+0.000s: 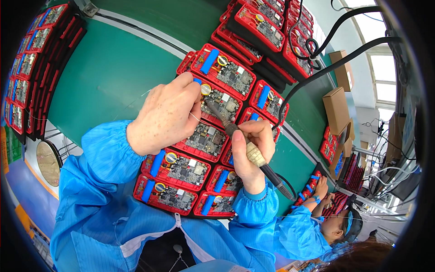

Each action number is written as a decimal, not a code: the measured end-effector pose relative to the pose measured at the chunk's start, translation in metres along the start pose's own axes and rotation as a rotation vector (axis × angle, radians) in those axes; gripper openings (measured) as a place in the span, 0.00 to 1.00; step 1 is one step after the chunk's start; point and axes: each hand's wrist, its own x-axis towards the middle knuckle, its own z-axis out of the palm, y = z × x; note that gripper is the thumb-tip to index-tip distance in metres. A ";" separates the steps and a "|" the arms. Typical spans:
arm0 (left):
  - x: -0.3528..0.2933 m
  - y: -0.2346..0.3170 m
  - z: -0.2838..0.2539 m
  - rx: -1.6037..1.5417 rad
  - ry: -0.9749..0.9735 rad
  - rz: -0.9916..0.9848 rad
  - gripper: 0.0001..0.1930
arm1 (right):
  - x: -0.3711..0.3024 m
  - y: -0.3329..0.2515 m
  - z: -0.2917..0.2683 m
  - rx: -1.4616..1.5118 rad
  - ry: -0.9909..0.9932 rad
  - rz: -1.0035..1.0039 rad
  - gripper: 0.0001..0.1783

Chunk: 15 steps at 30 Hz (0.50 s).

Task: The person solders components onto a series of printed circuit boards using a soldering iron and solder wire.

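My right hand grips a soldering iron by its pale, wrapped handle. The iron's tip points up and left at a circuit board in a red plastic housing, close to a round yellow-rimmed coin cell. My left hand is closed in a pinch beside that cell, its fingertips near the iron's tip. A thin pale wire comes out from under these fingers; its end is hidden by them. Several similar red housings with boards, blue strips and coin cells lie in rows under and around both hands.
Stacked red housings rise at the far left and at the back of the green table. A thick black cable hangs at the right. Cardboard boxes stand beyond. A co-worker in blue works at the right.
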 end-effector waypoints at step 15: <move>0.000 -0.001 -0.003 -0.064 -0.029 0.000 0.05 | 0.001 0.004 0.001 0.034 0.020 -0.025 0.09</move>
